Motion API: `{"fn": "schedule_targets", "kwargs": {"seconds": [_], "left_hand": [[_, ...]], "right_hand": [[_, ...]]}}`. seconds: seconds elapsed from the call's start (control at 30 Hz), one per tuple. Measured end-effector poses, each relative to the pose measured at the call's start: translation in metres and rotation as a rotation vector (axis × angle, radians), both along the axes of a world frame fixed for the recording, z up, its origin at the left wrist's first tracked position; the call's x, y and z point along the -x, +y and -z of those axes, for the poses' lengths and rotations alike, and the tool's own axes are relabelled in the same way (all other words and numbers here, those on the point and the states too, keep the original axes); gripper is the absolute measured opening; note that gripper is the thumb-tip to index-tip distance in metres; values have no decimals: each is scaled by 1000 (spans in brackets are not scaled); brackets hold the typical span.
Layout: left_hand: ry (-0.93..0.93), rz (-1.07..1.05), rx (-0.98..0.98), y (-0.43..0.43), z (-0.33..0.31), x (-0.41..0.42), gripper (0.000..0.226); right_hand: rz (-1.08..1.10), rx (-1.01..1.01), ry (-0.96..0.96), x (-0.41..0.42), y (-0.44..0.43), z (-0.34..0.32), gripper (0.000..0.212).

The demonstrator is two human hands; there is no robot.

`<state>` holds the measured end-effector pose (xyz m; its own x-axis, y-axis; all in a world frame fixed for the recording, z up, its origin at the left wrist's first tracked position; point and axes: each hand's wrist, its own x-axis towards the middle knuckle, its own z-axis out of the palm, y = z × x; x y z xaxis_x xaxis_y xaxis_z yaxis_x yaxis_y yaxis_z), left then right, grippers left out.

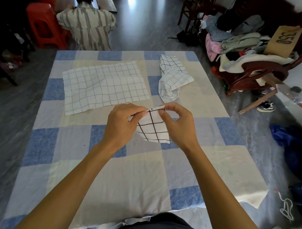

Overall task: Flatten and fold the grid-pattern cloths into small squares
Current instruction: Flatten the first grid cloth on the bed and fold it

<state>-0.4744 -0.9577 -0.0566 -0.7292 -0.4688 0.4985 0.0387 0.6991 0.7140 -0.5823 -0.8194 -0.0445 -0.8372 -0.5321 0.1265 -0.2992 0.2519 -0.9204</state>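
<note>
A small folded white cloth with a bold black grid (153, 128) hangs just above the table's middle. My left hand (121, 123) pinches its upper left edge, and my right hand (178, 125) pinches its upper right corner. Behind it, a large white cloth with a fine blue-grey grid (103, 86) lies spread flat. At the back right lies a crumpled heap (172, 79) of two grid cloths, one with black lines and one with fine lines.
The table wears a blue, grey and cream checked cover (103, 169). A person in a striped shirt (86, 25) sits beyond the far edge beside red stools (44, 26). A chair piled with clothes (249, 55) stands at the right; bags lie on the floor.
</note>
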Motion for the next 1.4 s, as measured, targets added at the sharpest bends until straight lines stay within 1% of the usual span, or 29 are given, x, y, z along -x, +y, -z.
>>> {"fn": "schedule_targets", "kwargs": {"seconds": [0.13, 0.37, 0.67, 0.73, 0.87, 1.1, 1.13, 1.17, 1.2, 1.23, 1.27, 1.3, 1.33, 1.4], "left_hand": [[7, -2, 51, 4, 0, 3, 15], [-1, -21, 65, 6, -1, 4, 15], [-17, -15, 49, 10, -3, 5, 18], [-19, -25, 53, 11, -5, 5, 19], [-24, -83, -6, 8, -3, -1, 17], [-53, -96, 52, 1, 0, -3, 10], [-62, -92, 47, 1, 0, -2, 10], [-73, -89, 56, 0, 0, -1, 10], [-85, -87, 79, 0, -1, -1, 11], [-96, -81, 106, 0, 0, 0, 13], [-102, -72, 132, 1, -1, 1, 15], [-102, -61, 152, 2, -2, 1, 16], [-102, -52, 165, 3, -3, 2, 16], [-105, -51, 171, 5, -4, 4, 17]], "right_hand": [[-27, 17, 9, -2, 2, -7, 11], [-36, 25, -19, 0, 5, -6, 5], [-30, 45, -30, 2, 7, -6, 6], [-21, 52, -35, 4, 8, -6, 6], [21, 68, -87, 8, 13, -6, 7], [93, 52, -73, 9, 13, -5, 7], [104, 33, -43, 9, 13, -4, 7], [109, 5, 37, 9, 14, -3, 8], [107, -30, 177, 11, 16, -2, 13], [82, -76, 338, 12, 17, -1, 22], [32, -136, 477, 13, 17, 0, 31], [-27, -198, 580, 14, 16, 0, 36], [-79, -251, 649, 14, 14, 0, 35], [-143, -323, 712, 12, 8, 0, 24]]}}
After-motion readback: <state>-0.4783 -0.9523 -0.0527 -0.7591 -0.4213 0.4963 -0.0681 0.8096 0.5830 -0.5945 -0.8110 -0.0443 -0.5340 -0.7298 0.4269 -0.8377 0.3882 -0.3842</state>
